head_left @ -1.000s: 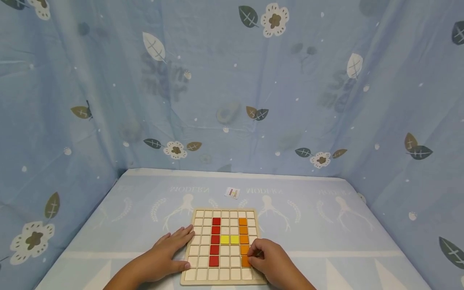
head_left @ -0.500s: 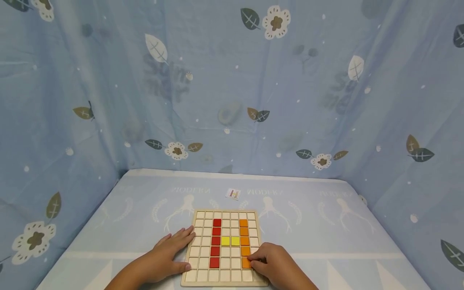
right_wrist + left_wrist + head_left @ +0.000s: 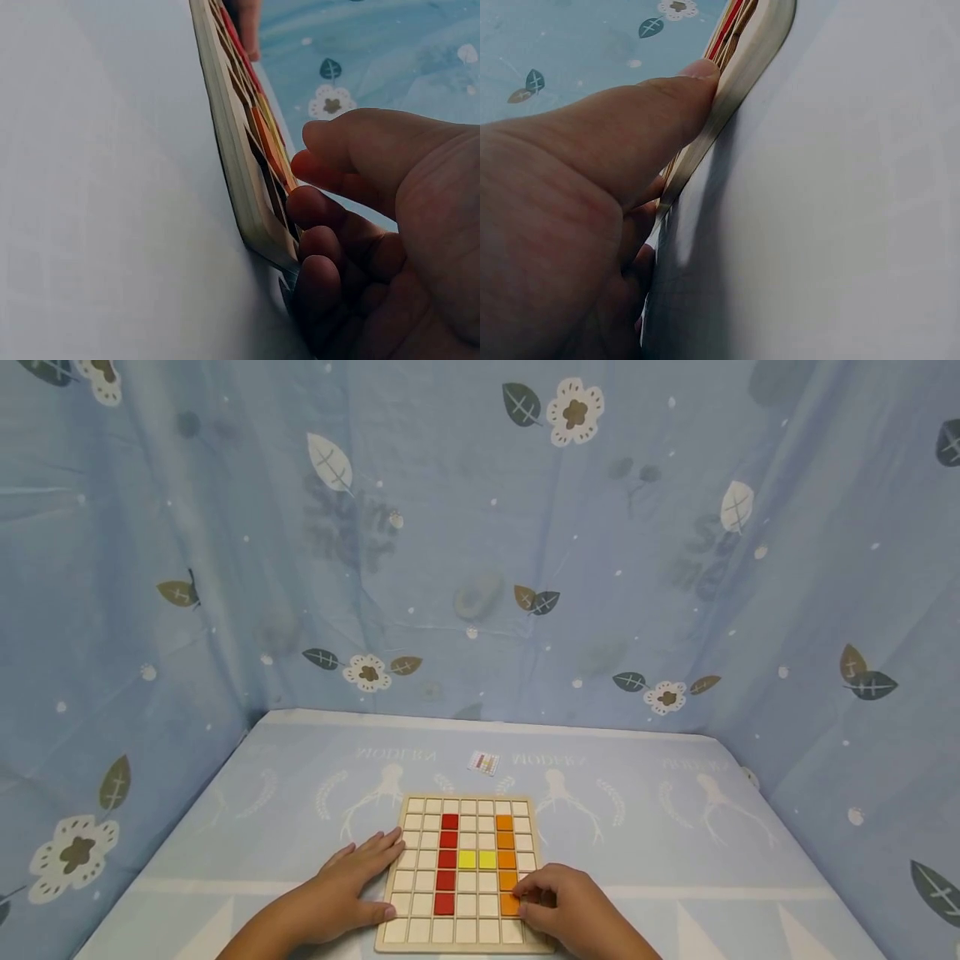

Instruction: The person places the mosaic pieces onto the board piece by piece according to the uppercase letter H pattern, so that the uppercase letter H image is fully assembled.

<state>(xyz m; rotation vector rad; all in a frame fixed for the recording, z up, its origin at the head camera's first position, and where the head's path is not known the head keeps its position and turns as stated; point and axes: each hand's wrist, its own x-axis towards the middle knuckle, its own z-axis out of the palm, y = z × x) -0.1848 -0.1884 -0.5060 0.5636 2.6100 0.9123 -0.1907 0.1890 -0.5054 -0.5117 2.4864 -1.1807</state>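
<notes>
A square wooden grid board (image 3: 465, 947) lies flat near the table's front edge. Within its cells run a column of red tiles (image 3: 446, 880), two yellow tiles (image 3: 467, 859) and a column of orange tiles (image 3: 506, 860); the other cells look cream. My left hand (image 3: 337, 893) rests along the left edge, thumb and straight fingers on the rim. At the lowest orange tile (image 3: 508, 905), the loosely bent fingertips of my right hand (image 3: 573, 906) touch the right side. The right wrist view shows thumb and fingers (image 3: 313, 202) apart, nothing pinched between them.
A small card (image 3: 484, 763) printed with a coloured grid lies behind the board. The patterned cloth on the table (image 3: 300, 760) reaches back to a blue floral curtain (image 3: 450, 568), which also closes in both sides.
My right hand has shifted slightly right and down from the orange column, uncovering more of the lowest tile. The left hand stays on the board's edge. The head view has tilted slightly.
</notes>
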